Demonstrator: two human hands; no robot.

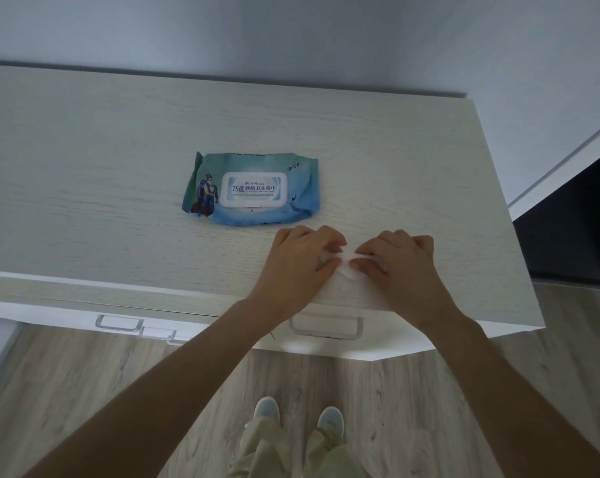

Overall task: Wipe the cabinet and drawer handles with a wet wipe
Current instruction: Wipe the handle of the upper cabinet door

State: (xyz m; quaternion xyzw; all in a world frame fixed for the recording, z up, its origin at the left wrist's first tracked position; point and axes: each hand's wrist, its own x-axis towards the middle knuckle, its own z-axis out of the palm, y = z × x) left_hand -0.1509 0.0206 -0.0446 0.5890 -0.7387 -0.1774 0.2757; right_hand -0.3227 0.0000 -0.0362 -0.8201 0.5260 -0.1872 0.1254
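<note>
A white wet wipe (347, 267) lies on the pale wooden cabinet top (119, 208), near its front edge. My left hand (300, 265) and my right hand (400, 263) both pinch the wipe with curled fingers, one at each side of it. Just behind the hands a blue-green pack of wet wipes (252, 189) lies flat with its white lid closed. Below the front edge a metal drawer handle (327, 328) shows under my hands, and two more handles (119, 322) (158, 333) sit further left.
The cabinet stands against a pale wall (291, 36). A dark opening (574, 219) lies to the right of the cabinet. Grey wood floor (84, 391) runs below, where my two feet in light shoes (300, 414) stand.
</note>
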